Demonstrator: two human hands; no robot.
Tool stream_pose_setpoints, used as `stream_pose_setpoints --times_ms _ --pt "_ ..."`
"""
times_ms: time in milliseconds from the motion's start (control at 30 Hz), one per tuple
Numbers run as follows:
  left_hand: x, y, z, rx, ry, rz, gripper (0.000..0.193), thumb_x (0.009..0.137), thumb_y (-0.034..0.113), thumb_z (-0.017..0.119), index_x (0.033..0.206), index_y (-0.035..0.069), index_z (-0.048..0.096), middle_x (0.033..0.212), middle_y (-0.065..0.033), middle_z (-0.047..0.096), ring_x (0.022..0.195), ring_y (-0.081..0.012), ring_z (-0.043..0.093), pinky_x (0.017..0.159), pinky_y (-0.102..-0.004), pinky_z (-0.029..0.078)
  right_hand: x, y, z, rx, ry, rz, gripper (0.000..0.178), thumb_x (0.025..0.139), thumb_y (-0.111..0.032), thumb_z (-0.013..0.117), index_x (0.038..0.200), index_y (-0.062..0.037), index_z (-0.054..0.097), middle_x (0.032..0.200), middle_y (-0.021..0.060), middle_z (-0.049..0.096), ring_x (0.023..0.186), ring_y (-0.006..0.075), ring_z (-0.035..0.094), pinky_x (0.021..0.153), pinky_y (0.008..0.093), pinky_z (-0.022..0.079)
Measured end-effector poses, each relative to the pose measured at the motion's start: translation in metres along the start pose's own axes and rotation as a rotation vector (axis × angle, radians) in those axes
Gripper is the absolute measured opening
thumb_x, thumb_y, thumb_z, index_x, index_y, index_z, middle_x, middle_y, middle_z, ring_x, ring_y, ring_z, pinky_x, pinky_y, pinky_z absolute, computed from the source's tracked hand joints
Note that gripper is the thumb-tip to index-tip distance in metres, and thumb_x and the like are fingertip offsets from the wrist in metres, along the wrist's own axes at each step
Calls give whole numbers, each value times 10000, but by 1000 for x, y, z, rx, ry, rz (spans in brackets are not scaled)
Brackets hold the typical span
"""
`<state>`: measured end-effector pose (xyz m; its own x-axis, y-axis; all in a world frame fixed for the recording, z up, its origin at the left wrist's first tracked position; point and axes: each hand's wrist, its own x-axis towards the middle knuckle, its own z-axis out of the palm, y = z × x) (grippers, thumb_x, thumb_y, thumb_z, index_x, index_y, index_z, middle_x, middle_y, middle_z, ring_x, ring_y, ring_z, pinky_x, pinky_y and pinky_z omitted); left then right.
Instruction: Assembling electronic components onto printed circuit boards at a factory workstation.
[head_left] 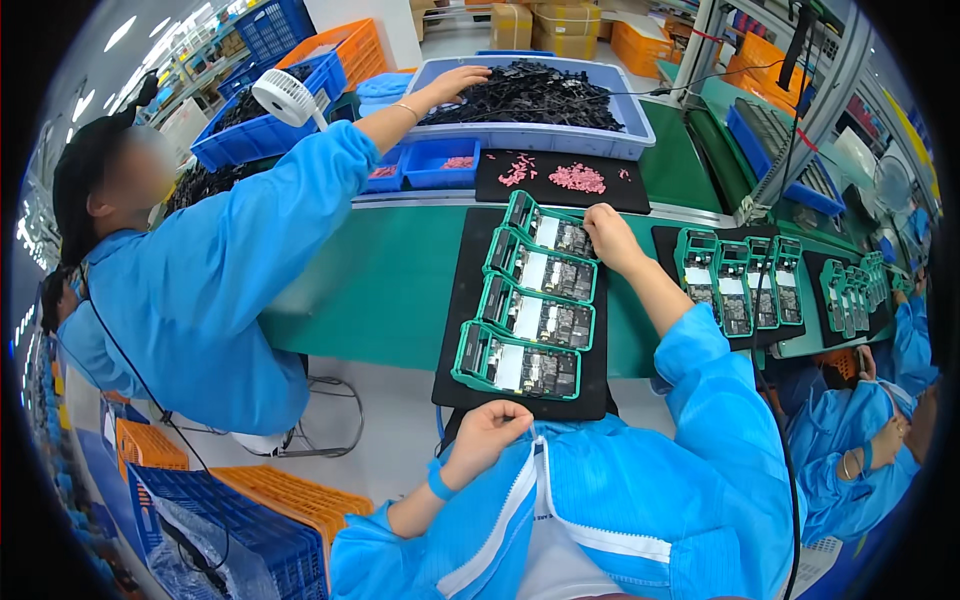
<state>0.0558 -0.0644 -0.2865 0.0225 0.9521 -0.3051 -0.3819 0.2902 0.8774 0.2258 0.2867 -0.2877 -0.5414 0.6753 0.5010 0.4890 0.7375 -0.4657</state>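
Four green trays (520,362) holding circuit boards stand in a column on a black mat (462,260) before me. Each has a dark board beside a white rectangle. My right hand (612,238) is at the right end of the farthest tray (560,232), its fingers bent and pressed together at the board's edge; whatever they pinch is hidden. Close to my body, just below the nearest tray, my left hand (488,436) is closed, thumb and fingertips together. Anything between those fingertips is too small to make out. A blue band circles the left wrist.
Beyond the trays, small pink pieces (577,179) lie on a dark mat. A large bin (640,130) of black parts stands behind; a co-worker's arm (400,118) reaches over it from the left. More green trays (735,285) lie rightward. Blue boxes (440,165) hold pink pieces.
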Motion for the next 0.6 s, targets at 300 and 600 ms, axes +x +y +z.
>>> stream_pose_setpoints --times_ms 300,600 --pt "-1 1 -15 108 -67 -181 150 878 87 653 981 -21 636 908 -53 665 807 -83 615 731 -213 514 6 -11 -5 -264 -74 -107 133 713 66 547 838 18 536 918 177 556 916 364 553 804 413 473" --pt "-15 28 -34 199 -123 -326 105 882 50 628 943 -36 632 1063 -102 639 885 -109 615 779 -242 516 13 -22 -19 -434 -239 -88 123 697 23 587 811 -3 546 895 129 566 906 314 576 771 396 503"
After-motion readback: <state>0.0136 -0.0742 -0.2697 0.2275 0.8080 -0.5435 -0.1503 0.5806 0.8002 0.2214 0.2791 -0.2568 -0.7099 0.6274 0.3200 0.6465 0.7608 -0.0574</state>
